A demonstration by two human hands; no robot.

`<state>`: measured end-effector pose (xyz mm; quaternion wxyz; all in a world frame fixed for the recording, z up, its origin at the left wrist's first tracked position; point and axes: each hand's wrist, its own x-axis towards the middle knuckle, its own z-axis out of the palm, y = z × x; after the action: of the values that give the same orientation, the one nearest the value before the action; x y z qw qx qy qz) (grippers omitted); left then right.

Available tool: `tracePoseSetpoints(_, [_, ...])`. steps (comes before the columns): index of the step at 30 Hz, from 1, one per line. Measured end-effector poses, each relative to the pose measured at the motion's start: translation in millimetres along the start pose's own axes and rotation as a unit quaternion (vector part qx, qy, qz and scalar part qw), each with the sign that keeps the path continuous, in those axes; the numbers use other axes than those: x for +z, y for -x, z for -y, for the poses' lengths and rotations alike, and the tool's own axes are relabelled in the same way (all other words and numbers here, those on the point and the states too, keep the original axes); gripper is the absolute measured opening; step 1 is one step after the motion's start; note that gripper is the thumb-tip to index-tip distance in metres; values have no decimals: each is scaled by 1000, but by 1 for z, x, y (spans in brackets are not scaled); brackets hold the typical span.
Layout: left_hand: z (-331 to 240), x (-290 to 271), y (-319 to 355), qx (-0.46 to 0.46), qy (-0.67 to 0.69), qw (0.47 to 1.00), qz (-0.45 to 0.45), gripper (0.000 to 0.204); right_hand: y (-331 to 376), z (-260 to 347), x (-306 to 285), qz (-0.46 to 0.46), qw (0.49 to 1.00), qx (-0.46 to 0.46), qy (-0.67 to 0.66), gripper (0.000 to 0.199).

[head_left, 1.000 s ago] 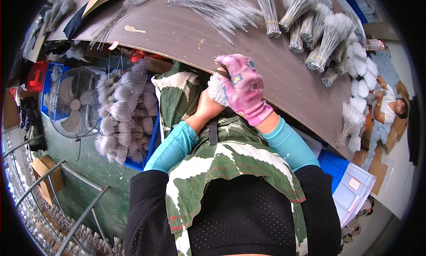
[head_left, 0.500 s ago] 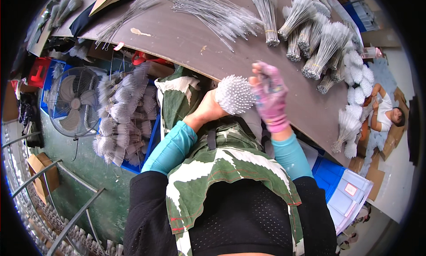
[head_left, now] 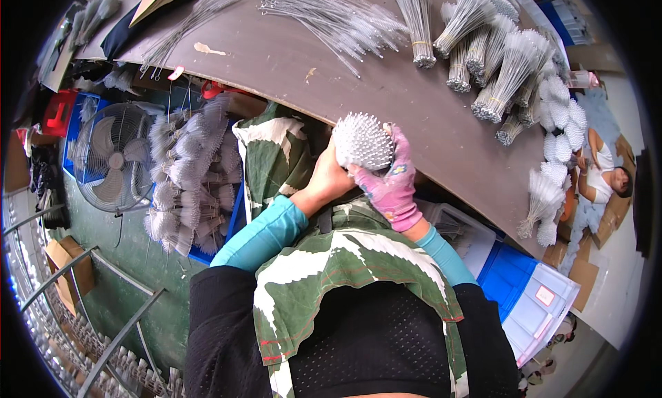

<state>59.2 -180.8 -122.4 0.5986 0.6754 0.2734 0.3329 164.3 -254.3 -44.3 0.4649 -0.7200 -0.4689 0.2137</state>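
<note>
A bundle of small wire brushes (head_left: 363,141) stands up between my hands, its round white bristle tips facing me. My bare left hand (head_left: 328,175) is wrapped round the bundle's left side. On its right side, my right hand (head_left: 394,184), in a pink patterned glove with bare fingertips, also closes round it. The lower part of the bundle is hidden by my hands. Just beyond them lies the edge of the brown table (head_left: 296,81).
Loose wire brushes (head_left: 331,19) and several tied bundles (head_left: 507,74) lie on the table. At left are a floor fan (head_left: 114,158), more hanging bundles (head_left: 189,170) and a metal rack (head_left: 110,350). Blue and white bins (head_left: 507,277) stand at right. A person (head_left: 600,167) sits far right.
My right hand has come down and left from beside the bundle and now grips its right side. My left hand keeps hold, and the bundle's top has tilted slightly.
</note>
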Motion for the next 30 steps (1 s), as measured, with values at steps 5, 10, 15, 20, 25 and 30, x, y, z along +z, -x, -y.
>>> tracePoseSetpoints(5, [14,-13,-11,41,-98,992,71,37,1,1,-8,56,993,-60,87,95])
tracePoseSetpoints(10, [36,-9,-12,93,-146,983,68,26,-5,7,-44,135,990,-1,37,82])
tracePoseSetpoints(15, [36,-7,-11,48,-69,994,66,19,-9,21,-71,117,960,200,-158,35])
tracePoseSetpoints(20, [49,-4,-12,36,-40,996,69,21,-28,35,-85,218,925,278,-142,24])
tracePoseSetpoints(25, [49,-6,-15,109,-120,985,65,25,-40,41,-75,189,930,288,-124,19])
tracePoseSetpoints(30, [35,-10,-15,60,-58,992,96,30,-42,40,-71,216,949,210,-93,18])
